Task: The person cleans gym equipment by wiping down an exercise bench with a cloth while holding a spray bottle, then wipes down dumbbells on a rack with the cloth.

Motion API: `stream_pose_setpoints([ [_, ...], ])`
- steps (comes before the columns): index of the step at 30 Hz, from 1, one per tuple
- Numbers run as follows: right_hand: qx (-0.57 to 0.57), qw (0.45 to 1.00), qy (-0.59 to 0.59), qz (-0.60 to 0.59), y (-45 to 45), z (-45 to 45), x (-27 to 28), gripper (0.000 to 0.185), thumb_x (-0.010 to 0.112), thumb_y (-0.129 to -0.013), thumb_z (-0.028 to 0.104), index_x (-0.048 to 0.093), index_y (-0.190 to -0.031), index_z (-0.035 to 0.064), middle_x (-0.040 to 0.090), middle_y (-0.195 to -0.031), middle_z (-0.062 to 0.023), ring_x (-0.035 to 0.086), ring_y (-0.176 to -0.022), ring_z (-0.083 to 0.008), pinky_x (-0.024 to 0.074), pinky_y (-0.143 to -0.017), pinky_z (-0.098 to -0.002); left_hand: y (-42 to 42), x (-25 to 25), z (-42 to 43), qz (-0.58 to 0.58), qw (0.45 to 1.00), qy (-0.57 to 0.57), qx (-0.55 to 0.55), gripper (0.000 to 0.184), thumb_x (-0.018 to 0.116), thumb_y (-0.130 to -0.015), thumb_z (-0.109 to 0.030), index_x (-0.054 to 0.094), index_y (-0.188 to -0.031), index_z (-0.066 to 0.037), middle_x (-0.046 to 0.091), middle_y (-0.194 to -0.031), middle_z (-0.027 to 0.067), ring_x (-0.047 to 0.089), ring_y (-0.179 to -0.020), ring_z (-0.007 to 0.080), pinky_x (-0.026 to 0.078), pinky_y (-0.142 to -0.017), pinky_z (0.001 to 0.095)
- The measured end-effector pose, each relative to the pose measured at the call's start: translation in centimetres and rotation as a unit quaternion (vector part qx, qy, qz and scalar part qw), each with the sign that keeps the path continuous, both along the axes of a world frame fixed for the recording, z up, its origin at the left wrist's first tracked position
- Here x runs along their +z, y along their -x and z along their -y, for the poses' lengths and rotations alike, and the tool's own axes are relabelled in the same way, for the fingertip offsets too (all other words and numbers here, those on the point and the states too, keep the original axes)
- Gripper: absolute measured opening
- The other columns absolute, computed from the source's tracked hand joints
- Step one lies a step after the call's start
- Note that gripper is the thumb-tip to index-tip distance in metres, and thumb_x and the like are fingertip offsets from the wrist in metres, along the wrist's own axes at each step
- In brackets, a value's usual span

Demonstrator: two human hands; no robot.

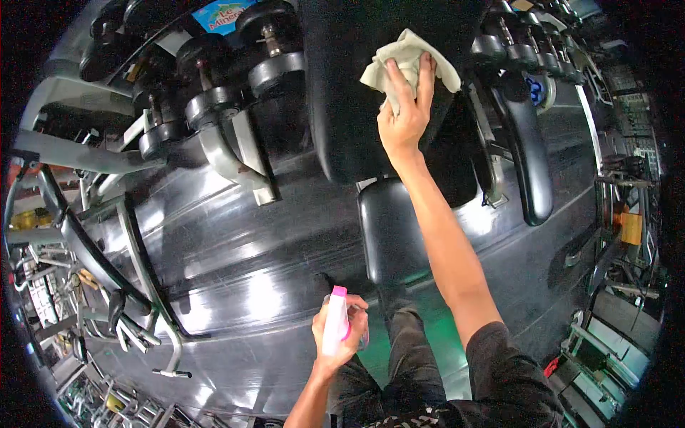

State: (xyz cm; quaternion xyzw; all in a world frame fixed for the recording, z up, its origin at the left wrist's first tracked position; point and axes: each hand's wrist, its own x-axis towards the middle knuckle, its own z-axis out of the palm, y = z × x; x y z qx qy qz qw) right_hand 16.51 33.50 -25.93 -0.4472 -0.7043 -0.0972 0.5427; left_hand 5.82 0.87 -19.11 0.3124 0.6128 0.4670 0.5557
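My right hand (407, 118) presses a pale, crumpled cloth (407, 60) against the black padded backrest (342, 107) of a bench, its fingers spread over the fabric. Below the backrest is the bench's black seat pad (389, 221), partly covered by my right forearm. Low in the view, my left hand (339, 332) is wrapped around a white spray bottle (334, 328) with a pink nozzle. That bottle is held in front of my legs, apart from the bench.
Dumbbells (207, 100) sit on a rack to the left, with more dumbbells (521, 43) at the upper right. Another black padded bench (524, 150) stands to the right. A metal-framed machine (107, 250) fills the left side. Dark glossy floor (242, 271) lies between.
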Motion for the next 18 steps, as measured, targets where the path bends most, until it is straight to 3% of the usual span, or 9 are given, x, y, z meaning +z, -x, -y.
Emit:
stream_pose_setpoints([
  [2,0.007,1.0,0.016,-0.009,0.1,1.8,-2.8,0.061,0.06,-0.066,-0.01,0.064,-0.12,0.0184,0.039,-0.143,-0.019,0.038,-0.131,-0.0412,0.0332,-0.109,-0.0485,0.7,-0.6,0.3,-0.014,1.0,-0.025,-0.011,0.011,0.064,-0.081,0.001,0.061,-0.092,-0.001,0.061,-0.078,0.0035,0.058,-0.06,0.0083,0.046,-0.054,0.0235],
  [7,0.039,0.974,0.223,0.002,-1.1,8.4,-12.1,0.062,0.059,-0.065,-0.012,0.063,-0.12,0.0169,0.041,-0.141,-0.0195,0.041,-0.128,-0.0391,0.0379,-0.107,-0.0413,2.0,-0.8,0.6,0.004,1.0,-0.022,-0.015,0.016,0.064,-0.079,0.004,0.059,-0.093,0.0,0.064,-0.082,0.0054,0.059,-0.06,0.008,0.047,-0.053,0.0226],
  [10,0.044,0.933,0.356,0.004,-1.7,11.9,-13.9,0.066,0.059,-0.067,-0.012,0.06,-0.124,0.0205,0.043,-0.139,-0.0202,0.044,-0.126,-0.037,0.0415,-0.103,-0.0375,2.9,-0.3,0.6,0.002,0.999,-0.038,-0.01,0.018,0.064,-0.079,0.004,0.058,-0.096,0.0,0.065,-0.082,0.0065,0.059,-0.059,0.0081,0.048,-0.053,0.0229],
  [12,0.096,0.91,0.398,-0.063,-2.4,12.5,-13.1,0.057,0.057,-0.074,-0.01,0.058,-0.126,0.0148,0.047,-0.136,-0.0201,0.047,-0.125,-0.0359,0.0401,-0.104,-0.0369,3.2,-0.1,0.7,0.019,0.999,-0.047,0.007,0.019,0.064,-0.079,0.004,0.058,-0.097,0.0,0.065,-0.082,0.0068,0.06,-0.059,0.0083,0.049,-0.053,0.0233],
  [13,0.097,0.912,0.394,-0.061,-2.7,12.7,-12.3,0.057,0.057,-0.074,-0.01,0.058,-0.126,0.0148,0.047,-0.136,-0.0201,0.047,-0.125,-0.0359,0.0401,-0.104,-0.0369,3.3,-0.1,0.7,0.017,0.998,-0.063,0.017,0.02,0.064,-0.079,0.004,0.057,-0.098,0.0,0.065,-0.082,0.0068,0.06,-0.059,0.0084,0.05,-0.054,0.0235],
  [15,0.098,0.932,0.327,-0.121,-3.1,12.5,-10.1,0.047,0.055,-0.081,-0.006,0.055,-0.126,0.0052,0.05,-0.134,-0.0201,0.049,-0.124,-0.0345,0.0383,-0.104,-0.038,3.6,0.0,0.4,0.016,0.995,-0.088,0.032,0.021,0.064,-0.08,0.004,0.057,-0.099,0.0,0.065,-0.081,0.0069,0.06,-0.059,0.0084,0.05,-0.054,0.0237],
  [16,0.112,0.95,0.265,-0.121,-3.2,11.7,-8.3,0.04,0.056,-0.086,0.004,0.053,-0.126,-0.0013,0.049,-0.133,-0.0227,0.048,-0.124,-0.0365,0.0366,-0.105,-0.0414,3.7,0.1,0.3,0.013,0.996,-0.091,0.023,0.02,0.064,-0.08,0.004,0.057,-0.098,0.0,0.065,-0.082,0.007,0.06,-0.059,0.0086,0.05,-0.053,0.0236],
  [18,0.102,0.976,0.157,-0.108,-2.8,9.4,-4.4,0.04,0.056,-0.088,0.011,0.053,-0.126,0.0,0.046,-0.135,-0.0267,0.044,-0.126,-0.0421,0.0359,-0.105,-0.0439,3.7,-0.2,0.3,0.013,0.995,-0.099,0.02,0.019,0.064,-0.08,0.004,0.057,-0.098,0.001,0.065,-0.082,0.0071,0.06,-0.059,0.0087,0.049,-0.053,0.0236],
])
